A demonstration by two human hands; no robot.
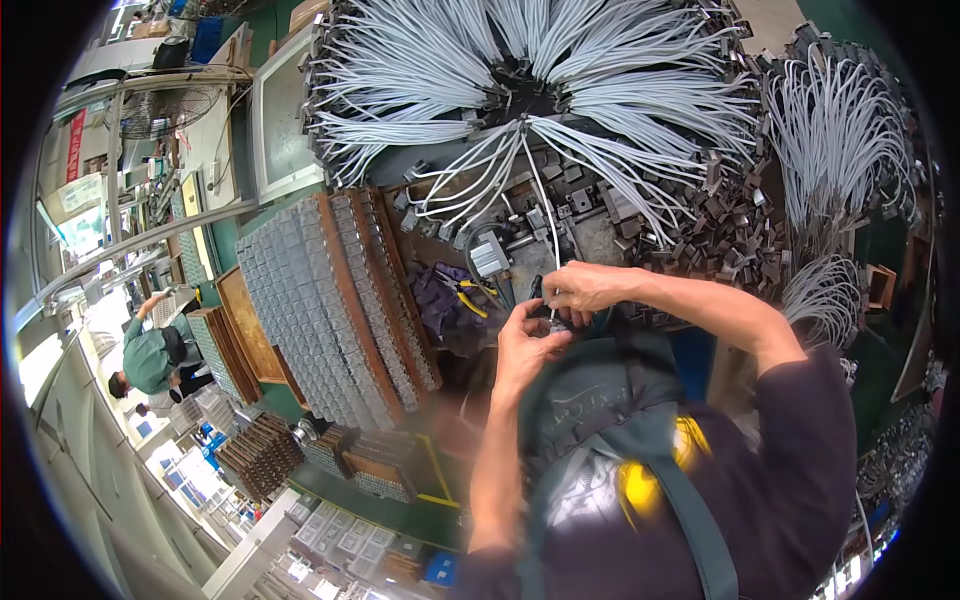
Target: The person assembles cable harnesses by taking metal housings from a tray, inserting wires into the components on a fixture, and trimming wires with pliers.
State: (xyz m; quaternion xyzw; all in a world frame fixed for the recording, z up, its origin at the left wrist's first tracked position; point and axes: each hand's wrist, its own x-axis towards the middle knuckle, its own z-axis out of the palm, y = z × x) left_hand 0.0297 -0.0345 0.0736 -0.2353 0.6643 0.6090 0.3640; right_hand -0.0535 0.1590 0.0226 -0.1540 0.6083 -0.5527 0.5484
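Note:
In front of my chest my two hands work close together. My right hand (588,289) is closed, its fingers pinched on a white cable (548,205) that runs down from the big cable bundle (410,80). Just below and to the left, my left hand (527,345) is closed around a small metal part (556,325) at the cable's lower end; fingers hide much of it. A dark rod-like piece (537,288) stands up by the left fingertips; its kind is unclear. Yellow-handled pliers (470,303) lie on a dark cloth (440,310) to the left.
Dark metal blocks (715,215) are heaped at right. A metal fixture (489,257) stands on the bench. Stacked trays of grey parts (300,290) fill the left. More cables (835,130) hang at far right. A person in green (150,350) is at far left.

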